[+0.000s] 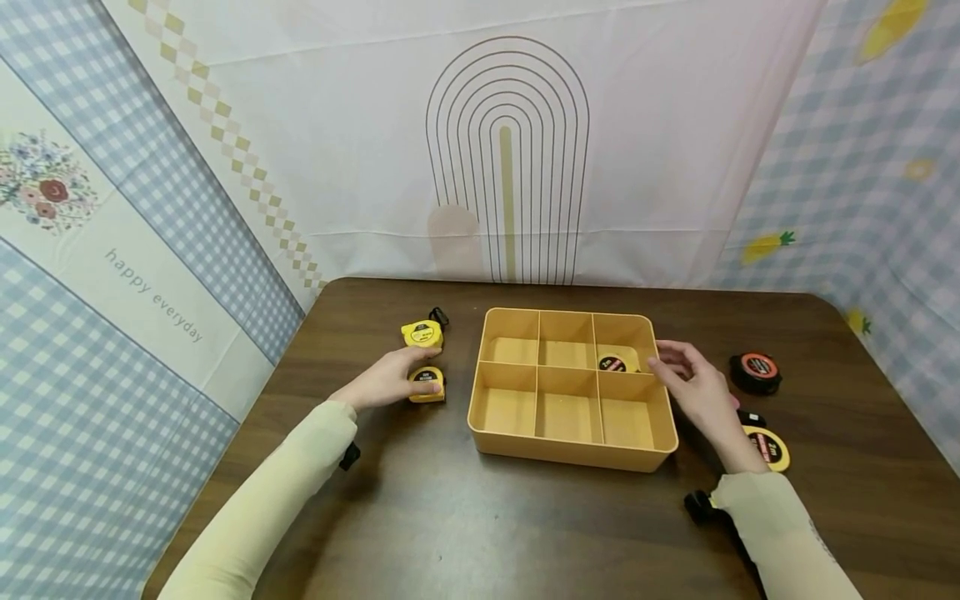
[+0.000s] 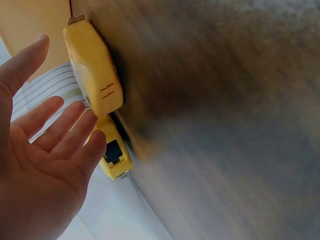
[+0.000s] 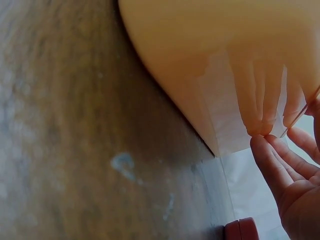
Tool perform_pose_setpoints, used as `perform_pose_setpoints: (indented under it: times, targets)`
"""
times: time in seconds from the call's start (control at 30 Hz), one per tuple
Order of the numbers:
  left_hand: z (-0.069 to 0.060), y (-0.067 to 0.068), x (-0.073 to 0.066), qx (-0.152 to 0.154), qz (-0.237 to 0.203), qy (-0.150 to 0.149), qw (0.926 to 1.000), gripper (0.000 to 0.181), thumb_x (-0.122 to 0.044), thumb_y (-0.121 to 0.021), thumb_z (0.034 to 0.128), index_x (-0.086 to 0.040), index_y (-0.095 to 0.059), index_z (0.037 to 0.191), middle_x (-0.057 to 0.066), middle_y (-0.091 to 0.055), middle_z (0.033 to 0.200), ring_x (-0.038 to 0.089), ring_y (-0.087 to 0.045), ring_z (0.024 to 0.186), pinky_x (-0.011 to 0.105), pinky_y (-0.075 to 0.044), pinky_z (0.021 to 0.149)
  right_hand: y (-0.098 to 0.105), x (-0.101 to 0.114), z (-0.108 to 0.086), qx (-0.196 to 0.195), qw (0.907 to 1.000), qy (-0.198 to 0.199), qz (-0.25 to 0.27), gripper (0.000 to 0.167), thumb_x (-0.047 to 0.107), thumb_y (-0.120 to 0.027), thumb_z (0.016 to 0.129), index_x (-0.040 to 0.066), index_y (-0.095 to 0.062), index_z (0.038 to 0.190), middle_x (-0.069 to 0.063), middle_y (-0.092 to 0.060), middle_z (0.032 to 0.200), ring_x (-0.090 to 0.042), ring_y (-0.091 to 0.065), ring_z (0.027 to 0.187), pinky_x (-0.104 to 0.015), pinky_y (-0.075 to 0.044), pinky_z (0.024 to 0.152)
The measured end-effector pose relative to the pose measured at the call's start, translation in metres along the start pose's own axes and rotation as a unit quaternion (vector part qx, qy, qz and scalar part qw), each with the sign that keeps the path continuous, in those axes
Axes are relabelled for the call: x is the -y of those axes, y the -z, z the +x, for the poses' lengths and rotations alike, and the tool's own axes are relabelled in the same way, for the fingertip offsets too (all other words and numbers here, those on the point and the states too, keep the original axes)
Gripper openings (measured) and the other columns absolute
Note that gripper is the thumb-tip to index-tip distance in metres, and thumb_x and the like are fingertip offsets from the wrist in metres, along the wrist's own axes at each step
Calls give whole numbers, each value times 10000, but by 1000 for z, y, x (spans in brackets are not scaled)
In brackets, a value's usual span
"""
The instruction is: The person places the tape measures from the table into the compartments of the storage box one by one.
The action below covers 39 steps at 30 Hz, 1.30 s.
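brown table | white backdrop, arch print | blue-checked cloth at left, flower print

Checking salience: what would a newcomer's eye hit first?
The mustard six-compartment box mid-table, a tape measure in its back-right compartment. Next, the left grip near two yellow tape measures left of the box, the right grip at its right wall. Behind: printed arches on white cloth.

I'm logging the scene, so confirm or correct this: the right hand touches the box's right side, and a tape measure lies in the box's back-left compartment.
Back-left is wrong: the head view shows the tape measure in the back-right compartment of the box. The right hand does touch the box's right side.
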<state>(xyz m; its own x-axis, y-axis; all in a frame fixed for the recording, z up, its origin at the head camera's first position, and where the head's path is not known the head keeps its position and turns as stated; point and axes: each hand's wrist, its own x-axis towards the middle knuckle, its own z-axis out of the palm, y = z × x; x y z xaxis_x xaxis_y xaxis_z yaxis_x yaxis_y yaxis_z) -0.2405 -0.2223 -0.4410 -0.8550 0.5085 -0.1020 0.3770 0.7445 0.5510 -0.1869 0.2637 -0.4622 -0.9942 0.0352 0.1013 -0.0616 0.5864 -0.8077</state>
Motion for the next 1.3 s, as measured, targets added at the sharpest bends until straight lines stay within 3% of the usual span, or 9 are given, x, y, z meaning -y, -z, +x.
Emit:
perform_pose_setpoints:
  times: [0.3, 0.47, 0.77, 1.07, 1.17, 1.3]
  targets:
    - [-2, -8, 4, 76, -82, 60, 9999, 720, -394, -796, 872, -83, -526, 1463, 101, -527, 1464, 247, -503, 1317, 457, -406, 1104, -1, -1, 0, -46, 10000, 30, 20, 543, 429, -598, 1011, 113, -513, 1445, -161, -618, 1315, 25, -534, 1015, -119, -467, 762]
    - [-3, -11, 7, 166, 32, 21, 9999, 717, -377, -790, 878, -79, -518, 1469, 115, -513, 1476, 261, -475, 1347, 460, -387, 1119, -1, -2, 0, -39, 10000, 31, 30, 552, 436, -594, 1012, 108, -509, 1448, -166, -613, 1319, 32, -528, 1013, -103, -465, 754]
    - [-2, -14, 7, 144, -24, -74, 9999, 727, -340, -820, 854, -60, -529, 1457, 124, -521, 1469, 275, -471, 1353, 463, -381, 1123, -1, -2, 1, -36, 10000, 1, 23, 558, 441, -593, 1011, 105, -506, 1449, -171, -610, 1323, -61, -557, 1055, -108, -465, 758]
    - [-3, -15, 7, 190, 72, -51, 9998, 726, -329, -815, 861, -66, -518, 1469, 121, -505, 1489, 296, -436, 1390, 475, -357, 1142, -1, -2, 0, -19, 10000, 26, 1, 563, 437, -581, 1018, 92, -497, 1455, -182, -604, 1325, -285, -577, 1144, -101, -459, 752]
    - [-3, -15, 6, 187, 92, -45, 9998, 719, -310, -815, 862, -66, -517, 1470, 126, -503, 1490, 300, -433, 1392, 475, -356, 1143, -1, -2, 0, -13, 10000, 20, 31, 572, 448, -580, 1015, 93, -496, 1457, -181, -602, 1327, -229, -582, 1125, -99, -462, 752]
    - [-4, -16, 6, 173, 111, -48, 9998, 716, -292, -814, 863, -63, -514, 1471, 134, -499, 1491, 307, -430, 1393, 478, -355, 1143, -1, -2, 0, -23, 10000, 27, 51, 571, 448, -584, 1013, 95, -500, 1455, -182, -606, 1322, -48, -559, 1044, -90, -460, 746]
